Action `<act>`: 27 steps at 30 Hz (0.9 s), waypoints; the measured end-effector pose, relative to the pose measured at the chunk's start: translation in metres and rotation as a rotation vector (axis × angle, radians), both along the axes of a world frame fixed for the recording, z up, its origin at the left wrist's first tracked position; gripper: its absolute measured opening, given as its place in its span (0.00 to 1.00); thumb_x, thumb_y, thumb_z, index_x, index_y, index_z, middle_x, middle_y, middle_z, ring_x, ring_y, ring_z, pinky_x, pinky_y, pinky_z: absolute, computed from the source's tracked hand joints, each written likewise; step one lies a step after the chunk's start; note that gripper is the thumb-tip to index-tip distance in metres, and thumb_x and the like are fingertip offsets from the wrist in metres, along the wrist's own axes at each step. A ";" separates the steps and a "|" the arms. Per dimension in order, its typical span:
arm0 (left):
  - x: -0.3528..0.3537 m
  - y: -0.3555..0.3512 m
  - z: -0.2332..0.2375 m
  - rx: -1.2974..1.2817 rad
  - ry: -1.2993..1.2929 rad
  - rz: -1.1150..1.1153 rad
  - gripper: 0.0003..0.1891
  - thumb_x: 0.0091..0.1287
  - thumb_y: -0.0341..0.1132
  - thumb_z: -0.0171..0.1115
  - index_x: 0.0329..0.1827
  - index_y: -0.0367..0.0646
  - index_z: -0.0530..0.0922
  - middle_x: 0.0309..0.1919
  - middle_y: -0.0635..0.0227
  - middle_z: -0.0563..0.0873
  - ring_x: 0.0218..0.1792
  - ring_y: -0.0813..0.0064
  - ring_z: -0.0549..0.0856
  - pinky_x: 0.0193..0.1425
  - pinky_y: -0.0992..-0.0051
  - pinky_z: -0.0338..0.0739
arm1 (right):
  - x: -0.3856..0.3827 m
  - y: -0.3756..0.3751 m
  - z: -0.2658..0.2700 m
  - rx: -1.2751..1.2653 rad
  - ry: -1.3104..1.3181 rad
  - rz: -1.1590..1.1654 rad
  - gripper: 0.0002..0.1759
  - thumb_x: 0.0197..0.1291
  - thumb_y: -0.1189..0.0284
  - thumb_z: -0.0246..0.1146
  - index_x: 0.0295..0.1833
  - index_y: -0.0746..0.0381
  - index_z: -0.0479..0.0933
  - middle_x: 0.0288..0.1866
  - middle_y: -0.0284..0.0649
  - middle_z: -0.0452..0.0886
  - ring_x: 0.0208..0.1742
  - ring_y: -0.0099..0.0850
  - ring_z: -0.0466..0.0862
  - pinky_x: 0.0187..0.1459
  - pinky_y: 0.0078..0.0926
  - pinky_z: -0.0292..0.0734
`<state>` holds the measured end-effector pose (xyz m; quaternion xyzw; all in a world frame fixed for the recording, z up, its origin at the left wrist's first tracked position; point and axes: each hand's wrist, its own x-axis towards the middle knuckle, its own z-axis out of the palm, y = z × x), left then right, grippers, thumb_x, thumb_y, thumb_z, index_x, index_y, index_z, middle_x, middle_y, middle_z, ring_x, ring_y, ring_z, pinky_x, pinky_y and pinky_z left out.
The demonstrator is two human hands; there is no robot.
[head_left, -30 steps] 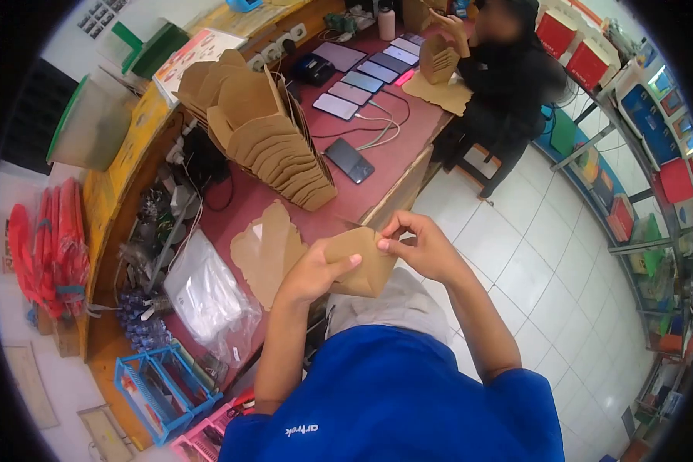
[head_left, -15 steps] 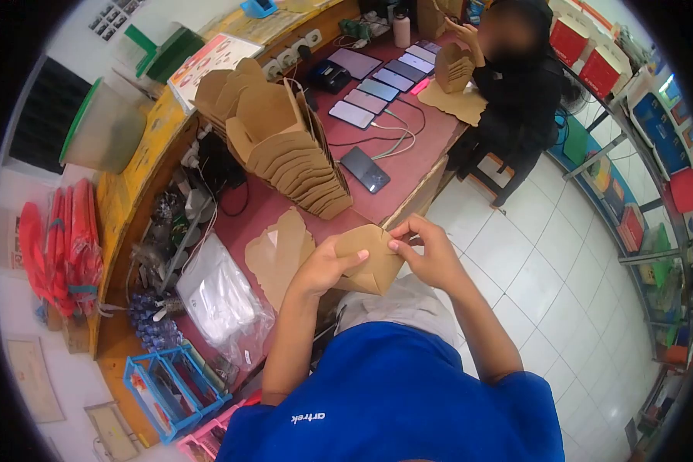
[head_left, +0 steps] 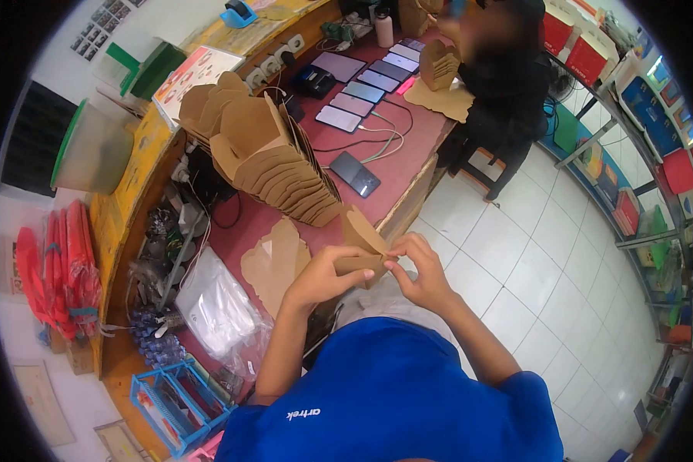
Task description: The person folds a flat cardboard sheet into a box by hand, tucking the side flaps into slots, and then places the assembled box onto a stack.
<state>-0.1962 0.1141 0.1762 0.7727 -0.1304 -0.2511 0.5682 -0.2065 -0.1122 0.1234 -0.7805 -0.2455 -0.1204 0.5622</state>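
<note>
A brown cardboard food box, partly folded, is between my hands just off the table's front edge. My left hand grips its near left side, thumb pressed along the wall. At the right corner, the fingertips of my right hand pinch the cardboard where two panels meet. One flap stands up at the far side. On the table to the left lies a flat box blank. Behind it leans a tall nested stack of folded cardboard boxes.
Several phones with cables and a dark phone lie on the red table. Clear plastic packaging and a blue basket are at left. Another person sits at the far end beside folded boxes.
The box has turned in my hands, so its upright flap and open inner side now show instead of a broad outer face. My head view has shifted slightly.
</note>
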 end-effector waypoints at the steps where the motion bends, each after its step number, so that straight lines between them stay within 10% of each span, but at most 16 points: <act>1: -0.001 0.000 0.004 -0.001 0.004 -0.002 0.12 0.68 0.29 0.69 0.51 0.32 0.86 0.39 0.60 0.91 0.44 0.77 0.88 0.48 0.73 0.81 | -0.003 -0.002 -0.003 0.009 0.012 0.022 0.10 0.60 0.78 0.70 0.46 0.67 0.78 0.44 0.47 0.79 0.46 0.46 0.81 0.48 0.37 0.76; 11: 0.000 0.009 0.015 -0.104 -0.268 -0.462 0.07 0.63 0.26 0.69 0.42 0.34 0.90 0.35 0.60 0.92 0.39 0.65 0.90 0.55 0.67 0.81 | 0.031 -0.057 0.015 0.020 0.300 0.299 0.27 0.71 0.71 0.63 0.74 0.57 0.71 0.67 0.43 0.70 0.68 0.36 0.72 0.62 0.34 0.74; 19: 0.000 0.012 0.030 0.119 -0.460 -0.563 0.13 0.64 0.37 0.73 0.47 0.38 0.89 0.41 0.59 0.92 0.42 0.58 0.88 0.68 0.61 0.74 | 0.048 -0.069 0.027 -0.169 0.211 0.304 0.06 0.72 0.76 0.61 0.51 0.59 0.79 0.63 0.41 0.72 0.64 0.39 0.73 0.63 0.35 0.72; 27: -0.012 -0.035 0.031 0.070 -0.413 -0.013 0.23 0.65 0.42 0.74 0.54 0.31 0.83 0.43 0.50 0.90 0.43 0.62 0.90 0.50 0.67 0.82 | 0.023 -0.046 0.087 -0.511 0.026 0.170 0.09 0.64 0.77 0.65 0.50 0.60 0.80 0.50 0.43 0.76 0.55 0.45 0.73 0.59 0.38 0.72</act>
